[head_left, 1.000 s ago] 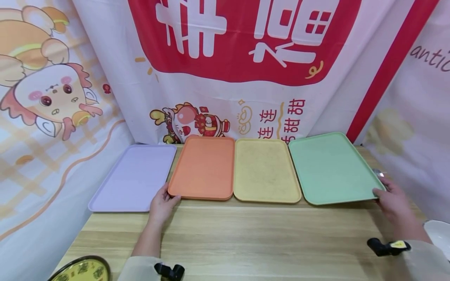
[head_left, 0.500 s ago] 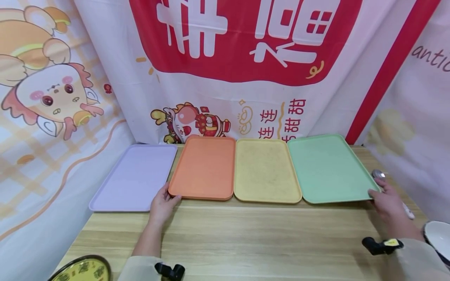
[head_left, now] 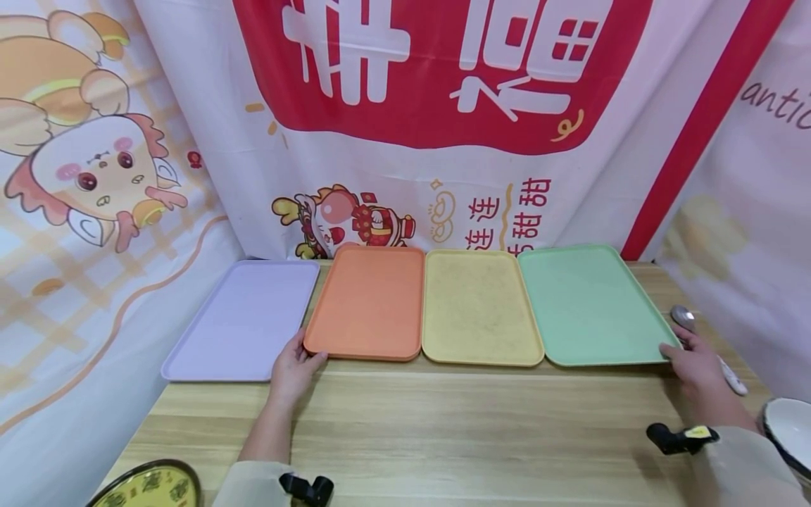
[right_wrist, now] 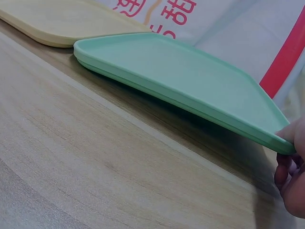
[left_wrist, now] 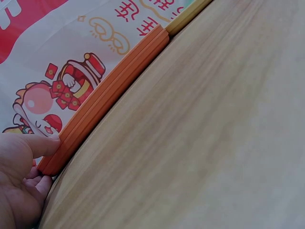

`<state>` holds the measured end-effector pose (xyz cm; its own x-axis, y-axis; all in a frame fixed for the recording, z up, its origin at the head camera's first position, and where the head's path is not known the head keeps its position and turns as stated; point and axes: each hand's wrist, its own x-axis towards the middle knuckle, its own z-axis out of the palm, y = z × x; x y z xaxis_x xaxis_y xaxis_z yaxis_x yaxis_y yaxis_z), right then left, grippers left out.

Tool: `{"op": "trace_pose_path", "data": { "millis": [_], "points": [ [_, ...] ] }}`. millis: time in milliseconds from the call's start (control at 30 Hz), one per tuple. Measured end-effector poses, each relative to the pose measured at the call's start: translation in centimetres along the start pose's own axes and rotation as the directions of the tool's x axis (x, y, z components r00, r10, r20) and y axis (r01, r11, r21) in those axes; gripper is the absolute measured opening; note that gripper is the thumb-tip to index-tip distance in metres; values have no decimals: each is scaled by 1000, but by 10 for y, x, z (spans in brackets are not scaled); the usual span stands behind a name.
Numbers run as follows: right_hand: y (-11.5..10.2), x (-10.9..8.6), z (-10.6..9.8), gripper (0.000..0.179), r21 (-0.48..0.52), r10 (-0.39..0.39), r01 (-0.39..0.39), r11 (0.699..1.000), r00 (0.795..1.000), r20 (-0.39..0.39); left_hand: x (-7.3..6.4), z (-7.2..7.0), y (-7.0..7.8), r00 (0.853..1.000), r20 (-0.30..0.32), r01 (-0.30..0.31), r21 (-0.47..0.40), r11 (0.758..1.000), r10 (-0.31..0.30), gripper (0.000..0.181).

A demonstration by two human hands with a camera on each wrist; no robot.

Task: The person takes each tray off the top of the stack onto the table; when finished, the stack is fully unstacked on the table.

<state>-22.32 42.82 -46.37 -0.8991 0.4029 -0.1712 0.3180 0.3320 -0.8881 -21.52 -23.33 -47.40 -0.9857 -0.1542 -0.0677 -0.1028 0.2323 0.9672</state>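
Four trays stand side by side — rather, several trays form a row along the table's back: a purple tray (head_left: 241, 320), an orange tray (head_left: 370, 303), a yellow tray (head_left: 481, 308) and a green tray (head_left: 595, 306). At the orange tray's front left corner, my left hand (head_left: 293, 370) grips the rim, thumb (left_wrist: 45, 144) on top and fingertips low at the edge. My right hand (head_left: 700, 366) pinches the green tray's front right corner, thumb above and curled fingers (right_wrist: 282, 174) beneath. That corner is raised off the table, with a shadow under it.
A metal spoon (head_left: 683, 317) with a pale handle lies right of the green tray, partly behind my right hand. At the right edge stands a white bowl (head_left: 792, 429); a yellow patterned dish (head_left: 152, 486) is at the front left. Printed cloth (head_left: 393, 162) hangs behind the wooden table (head_left: 475, 429).
My right hand has moved left with the green tray, whose raised corner has come slightly inward against the yellow tray. The spoon is more exposed. My left hand stays at the orange tray.
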Motion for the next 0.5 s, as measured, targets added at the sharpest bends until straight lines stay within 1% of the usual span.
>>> {"op": "trace_pose_path", "data": {
  "millis": [100, 167, 367, 433, 500],
  "points": [
    [1, 0, 0, 66, 25, 1, -1, 1000, 1000, 2, 1, 0, 0, 1000, -2, 1, 7, 1000, -1, 78],
    [1, 0, 0, 67, 5, 14, -14, 1000, 1000, 2, 1, 0, -1, 1000, -6, 4, 14, 1000, -3, 77],
    [-10, -4, -1, 74, -78, 50, -44, 996, 996, 69, 2, 0, -3, 1000, -8, -1, 12, 1000, 1, 76],
    [-14, -5, 0, 75, -80, 52, -46, 996, 995, 83, 3, 0, -3, 1000, -8, -7, 9, 1000, 7, 76],
    [-18, -6, 1, 77, -70, 57, -52, 996, 995, 79, 3, 0, -3, 1000, -8, -6, 11, 1000, 6, 76]
  ]
}}
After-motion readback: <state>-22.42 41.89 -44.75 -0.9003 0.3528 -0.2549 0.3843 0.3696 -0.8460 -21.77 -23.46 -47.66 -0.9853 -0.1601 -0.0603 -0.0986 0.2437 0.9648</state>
